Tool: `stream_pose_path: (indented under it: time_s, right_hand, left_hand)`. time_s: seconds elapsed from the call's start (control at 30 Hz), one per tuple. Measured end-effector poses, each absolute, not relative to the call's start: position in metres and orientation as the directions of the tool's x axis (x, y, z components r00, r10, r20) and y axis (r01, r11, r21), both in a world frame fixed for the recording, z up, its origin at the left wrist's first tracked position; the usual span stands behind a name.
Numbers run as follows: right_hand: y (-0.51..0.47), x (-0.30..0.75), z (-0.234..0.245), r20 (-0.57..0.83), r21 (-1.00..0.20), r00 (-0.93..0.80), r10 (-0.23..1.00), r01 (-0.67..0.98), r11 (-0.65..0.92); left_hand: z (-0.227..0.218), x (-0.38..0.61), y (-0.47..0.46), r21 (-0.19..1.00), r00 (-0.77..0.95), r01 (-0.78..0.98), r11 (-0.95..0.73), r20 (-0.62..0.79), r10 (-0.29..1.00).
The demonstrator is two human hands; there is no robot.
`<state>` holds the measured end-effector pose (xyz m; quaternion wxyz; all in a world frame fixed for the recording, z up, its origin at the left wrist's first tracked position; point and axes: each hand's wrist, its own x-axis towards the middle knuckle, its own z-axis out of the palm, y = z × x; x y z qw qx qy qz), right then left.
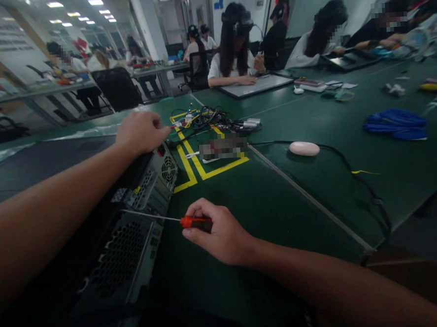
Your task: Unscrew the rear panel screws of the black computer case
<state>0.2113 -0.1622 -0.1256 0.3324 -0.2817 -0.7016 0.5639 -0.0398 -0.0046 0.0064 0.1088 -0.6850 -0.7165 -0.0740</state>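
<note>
A desktop computer case [151, 187] lies at the left, its rear panel with a fan grille and perforated metal facing right. In my right hand [222, 232] is a screwdriver [196, 223] with a red and black handle, gripped by closed fingers. Its long thin shaft points left, and the tip reaches the case's rear edge; whether it sits in a screw I cannot tell. My left hand [140, 131] is over the far corner of the case, fingers curled and pressed together. What that hand pinches, if anything, is hidden.
Beyond the case lies a tangle of cables [215, 118] beside yellow tape marks [222, 170]. A pale oval object [304, 149] and a black cable [348, 163] are on the green table [288, 208]. Blue cloth [395, 123] lies at right. Several people sit across the table.
</note>
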Motion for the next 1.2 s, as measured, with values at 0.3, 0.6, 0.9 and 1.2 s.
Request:
stream_pose_path:
  time_s: [0.3, 0.6, 0.9, 1.2]
  right_hand:
    - [-0.1627, 0.2123, -0.1259, 0.154, -0.977, -0.619, 0.77, 0.02, 0.211]
    - [-0.1619, 0.2119, -0.1251, 0.178, -0.973, -0.612, 0.771, 0.008, 0.231]
    - [-0.1605, 0.2112, -0.1277, 0.176, -0.974, -0.621, 0.764, 0.004, 0.228]
    - [-0.1619, 0.2123, -0.1282, 0.164, -0.976, -0.625, 0.764, 0.007, 0.216]
  left_hand:
    - [0.003, -0.0449, 0.0003, -0.036, -0.03, 0.998, 0.041, 0.27, 0.962]
    - [0.0038, -0.0446, -0.0001, -0.032, -0.038, 0.998, 0.048, 0.259, 0.965]
    - [0.0006, -0.0468, 0.0041, -0.032, -0.037, 0.998, 0.046, 0.255, 0.966]
    - [0.002, -0.0445, -0.0013, -0.025, -0.036, 0.999, 0.044, 0.277, 0.96]
